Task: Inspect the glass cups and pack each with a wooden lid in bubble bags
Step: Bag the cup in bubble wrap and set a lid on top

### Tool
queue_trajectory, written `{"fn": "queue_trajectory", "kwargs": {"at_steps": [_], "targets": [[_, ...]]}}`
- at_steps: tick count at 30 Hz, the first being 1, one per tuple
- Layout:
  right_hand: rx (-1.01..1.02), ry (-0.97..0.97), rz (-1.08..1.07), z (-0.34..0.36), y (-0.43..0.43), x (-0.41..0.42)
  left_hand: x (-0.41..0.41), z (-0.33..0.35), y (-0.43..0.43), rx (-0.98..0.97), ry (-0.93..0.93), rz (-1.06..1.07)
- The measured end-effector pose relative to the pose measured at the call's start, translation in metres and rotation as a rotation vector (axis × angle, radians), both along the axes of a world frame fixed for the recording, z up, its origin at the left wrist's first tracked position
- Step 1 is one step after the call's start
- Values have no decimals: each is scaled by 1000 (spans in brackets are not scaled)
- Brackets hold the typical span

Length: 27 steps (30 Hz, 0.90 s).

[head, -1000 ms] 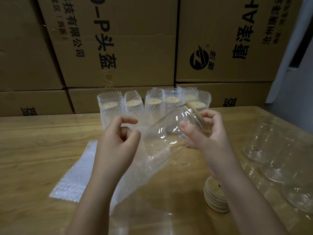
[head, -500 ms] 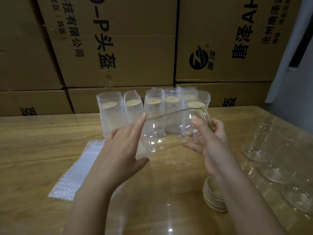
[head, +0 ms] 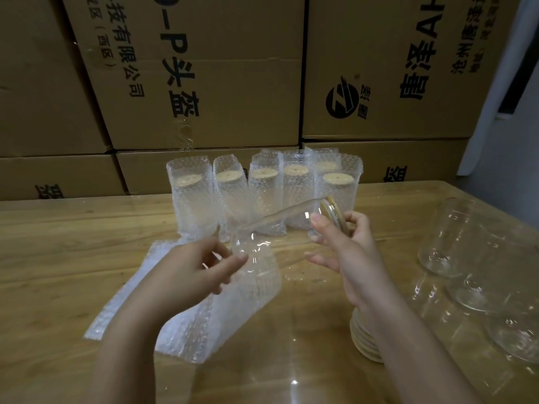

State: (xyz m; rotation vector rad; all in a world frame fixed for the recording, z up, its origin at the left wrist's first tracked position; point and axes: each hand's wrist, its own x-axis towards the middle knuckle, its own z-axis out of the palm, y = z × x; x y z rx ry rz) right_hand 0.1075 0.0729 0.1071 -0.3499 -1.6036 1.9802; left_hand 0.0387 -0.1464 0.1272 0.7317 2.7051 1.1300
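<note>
Above the table [head: 58, 243], your right hand [head: 350, 252] grips the glass cup [head: 277, 228] at its lidded end, fingers curled around the wooden lid [head: 334, 212]. The cup is tilted, base down toward the bubble bag [head: 233, 304], whose open edge your left hand [head: 186, 269] pinches. The base sits at the bag's mouth, not yet inside. If that mouth sags shut, the base will likely snag on the film; if your right grip eases, the lid could slip off.

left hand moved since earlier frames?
Yes: the left hand dropped down-left; fingertips that overlapped the packed cups now sit below it, at the base of the glass cup, gripping a bubble bag.
</note>
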Motion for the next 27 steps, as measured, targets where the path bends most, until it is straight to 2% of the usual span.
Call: {"fn": "queue_trajectory", "kwargs": {"at_steps": [3, 6, 11, 15, 22, 27], "targets": [[12, 2, -7, -4, -2, -2, -7, -7, 6, 176, -110, 12], [29, -13, -23, -9, -3, -6, -9, -13, 6, 204, -189, 60], [46, -46, -32, -19, -2, -11, -9, -17, 9, -236, -222, 112], [78, -80, -7, -17, -1, -8, -9, -18, 15, -325, -101, 167], [466, -111, 39, 5, 1, 10, -2, -13, 26, -87, -10, 276], [634, -119, 70, 12, -5, 18, 13, -8, 42, 142, 209, 200]]}}
